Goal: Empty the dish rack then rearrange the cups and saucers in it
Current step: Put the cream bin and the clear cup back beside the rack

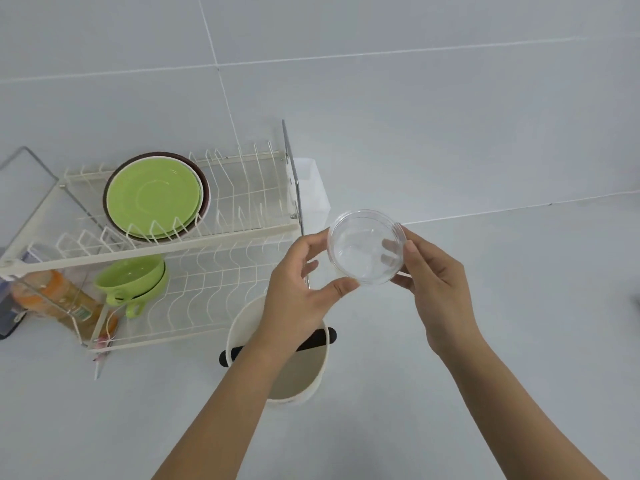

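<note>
Both hands grip one clear cup: left hand (304,289) pinches its near rim, right hand (436,282) its far side, with the cup (366,247) held above the table (485,133), just right of the dish rack (180,244). Green saucers (154,197) stand on the rack's upper tier; green cups (133,278) sit on the lower tier. A white bucket (298,372) stands beneath the left forearm.

My left forearm (242,368) covers most of the white bucket (304,375) and the middle of its black handle (322,336). Left of the dish rack (221,237), the orange bottle's (59,296) label is too blurred to read, and a dark object (8,315) is cut by the edge.
</note>
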